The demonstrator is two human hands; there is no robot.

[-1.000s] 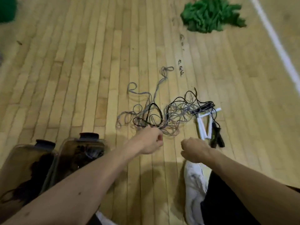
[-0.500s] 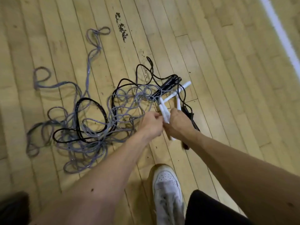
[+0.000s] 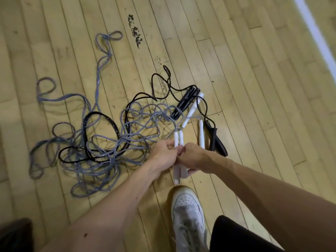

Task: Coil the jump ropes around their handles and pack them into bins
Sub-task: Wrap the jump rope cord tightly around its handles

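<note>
Wooden floor (image 3: pixel 254 88): left hand (image 3: pixel 162 155), right hand (image 3: pixel 195 158) grip two white handles (image 3: pixel 176 140).

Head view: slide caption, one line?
Left hand and right hand grip two white plastic handles over tangled grey and black jump ropes on wooden floor.

left hand (image 3: pixel 163 155) and right hand (image 3: pixel 194 159) grip a pair of white handles (image 3: pixel 177 138)
the handles lie side by side; grey ropes (image 3: pixel 101 160) trail from their tips into a loose tangle with a black rope (image 3: pixel 101 115) on the wooden floor (image 3: pixel 254 88). black handles (image 3: pixel 185 102) lie just beyond, a white shoe (image 3: pixel 187 215) below.
</note>
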